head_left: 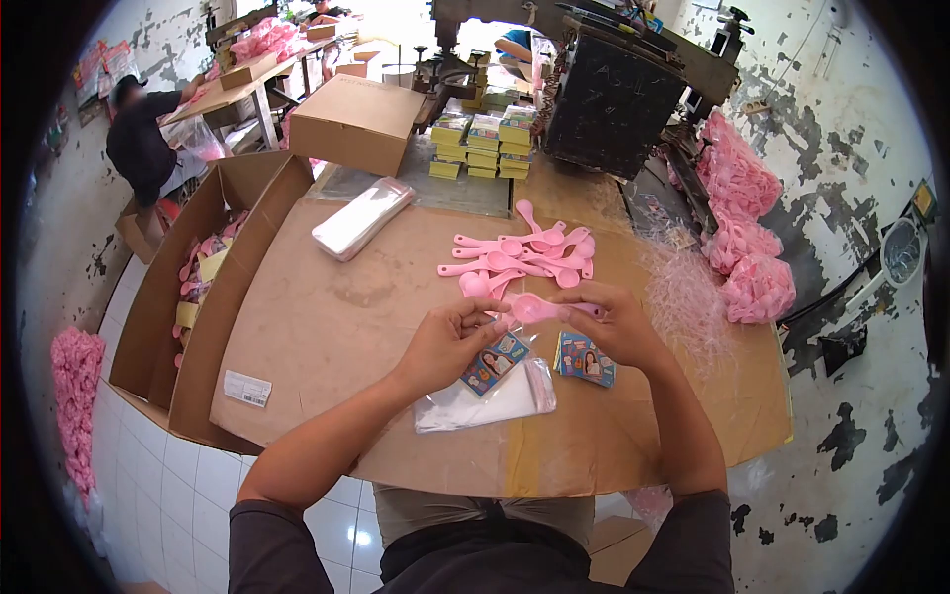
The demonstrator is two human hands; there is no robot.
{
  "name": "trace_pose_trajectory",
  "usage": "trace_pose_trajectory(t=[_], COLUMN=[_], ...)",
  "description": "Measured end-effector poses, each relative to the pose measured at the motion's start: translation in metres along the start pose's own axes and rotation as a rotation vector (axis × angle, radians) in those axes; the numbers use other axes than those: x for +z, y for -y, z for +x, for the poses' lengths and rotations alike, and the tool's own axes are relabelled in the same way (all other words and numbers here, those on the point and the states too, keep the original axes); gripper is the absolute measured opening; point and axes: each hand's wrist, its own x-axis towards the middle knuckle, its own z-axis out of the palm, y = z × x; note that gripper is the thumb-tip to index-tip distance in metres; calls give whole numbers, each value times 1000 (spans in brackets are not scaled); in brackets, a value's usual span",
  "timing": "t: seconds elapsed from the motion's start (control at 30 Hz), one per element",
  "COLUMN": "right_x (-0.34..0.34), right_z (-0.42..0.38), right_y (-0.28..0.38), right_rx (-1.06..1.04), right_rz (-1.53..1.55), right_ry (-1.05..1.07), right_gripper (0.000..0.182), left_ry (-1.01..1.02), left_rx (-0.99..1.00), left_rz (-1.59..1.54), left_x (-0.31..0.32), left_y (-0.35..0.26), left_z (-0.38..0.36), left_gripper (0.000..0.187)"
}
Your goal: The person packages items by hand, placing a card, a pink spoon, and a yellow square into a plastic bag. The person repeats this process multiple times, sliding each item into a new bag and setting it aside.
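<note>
Closed right hand grips a glossy pink plastic measuring spoon by its handle

Thumb and fingers are shut on the slim handle, whose end shows beyond the fingertips. The spoon's long axis runs crosswise, its round bowl pointing toward the left hand, just beside that hand's fingertips; whether they touch cannot be told. The left thumb and forefinger look pinched together at the top of a thin, clear plastic bag, which seems to contain a square blue printed card. That card lies below the spoon's bowl and nearer the left hand than the right.

Beneath it, a flat, slippery-looking sheaf of clear bags rests on the creased brown cardboard sheet. Nearer the right hand sits a small stack of blue printed cards. Beyond both hands lies a loose heap of smooth pink spoons, with crinkled, stringy translucent plastic shreds to its right.
</note>
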Motion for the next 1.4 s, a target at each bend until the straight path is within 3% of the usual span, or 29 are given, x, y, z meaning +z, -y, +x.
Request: trace_pose_trajectory(t=[0.17, 0.27, 0.37, 0.47, 0.67, 0.9, 1.07, 1.4], right_x=[-9, -13, -10, -18, -20, -17, -17, -18], right_z=[-8, -5, -1, 1, 1, -3, -4, 6], right_y=[10, 29, 24, 29, 32, 26, 22, 48], right_rx=[-4, -25, -174, -29, 31, -7, 25, -131], right_rz=[70, -16, -133, -53, -15, -5, 64, -96], right_ry=[-23, 141, 154, 55, 85, 92, 63, 321], right_gripper=[18, 19, 18, 18, 17, 16, 16, 24], left_ry=[24, 58, 80, 88, 81, 68, 86, 130], left_rx=[-21, -31, 7, -28, -26, -73, -27, -28], left_rz=[50, 108, 57, 49, 85, 56, 57, 136], left_x=[0, -1, 2, 4, 0, 3, -2, 5], left_y=[-4, -3, 4, -8, -6, -26, -6, -12], left_z=[-2, -2, -2, -4, -5, -9, -4, -10], left_gripper=[32, 31, 33, 33, 34, 34, 34, 27])
